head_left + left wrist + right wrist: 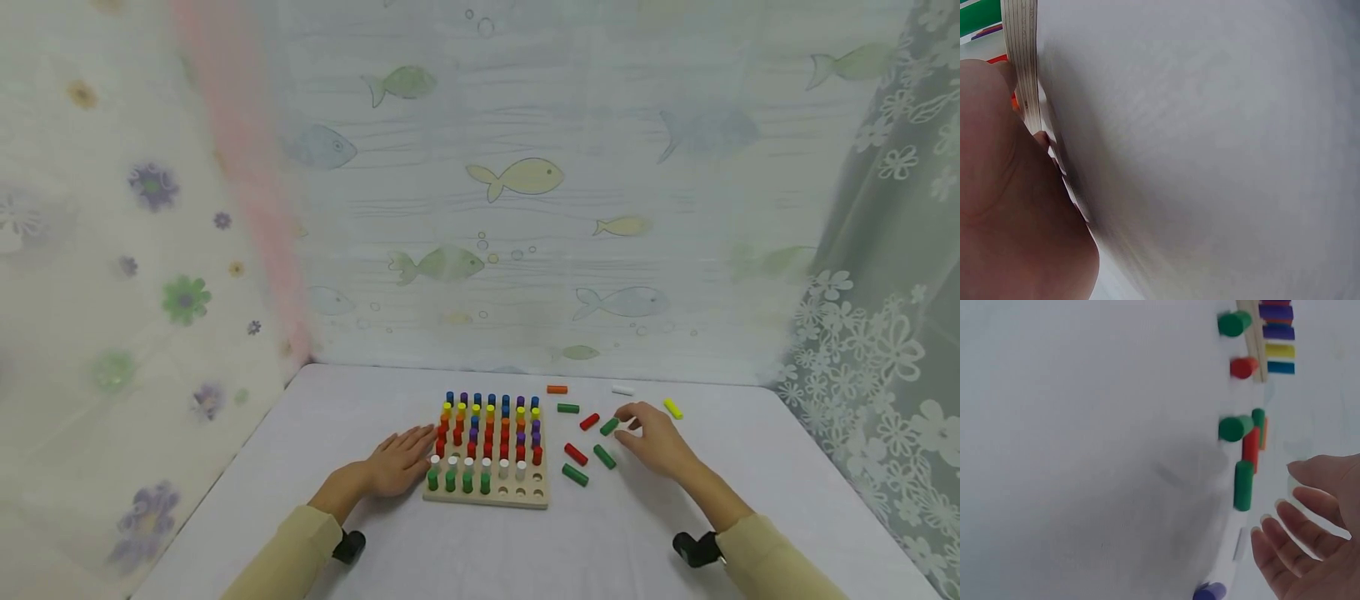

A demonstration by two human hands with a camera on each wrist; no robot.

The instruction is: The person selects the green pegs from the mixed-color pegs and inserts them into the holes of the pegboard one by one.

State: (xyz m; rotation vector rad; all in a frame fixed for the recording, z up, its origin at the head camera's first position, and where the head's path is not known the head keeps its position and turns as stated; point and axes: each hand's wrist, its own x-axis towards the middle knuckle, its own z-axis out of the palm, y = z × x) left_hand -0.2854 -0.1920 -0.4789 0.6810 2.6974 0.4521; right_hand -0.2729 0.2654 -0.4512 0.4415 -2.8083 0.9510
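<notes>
A wooden pegboard (487, 498) stands on the table with rows of coloured pegs upright in it. Several holes in its front right corner hold no peg. My left hand (401, 461) rests at the board's left edge, fingers extended; the left wrist view shows it close against the board's layered side (1022, 56). On the right, my right hand (651, 437) hovers over the loose pegs, fingers slightly bent and apart. Nearest its fingertips lies a green peg (610, 427). In the right wrist view, a gap shows between my fingers and a green peg (1243, 485).
Between board and right hand lie loose red pegs (576, 454) and green pegs (575, 475). Farther back are an orange peg (557, 389), a white peg (622, 390) and a yellow peg (672, 408). A fish-patterned curtain (517, 250) hangs behind the white-covered table (360, 392).
</notes>
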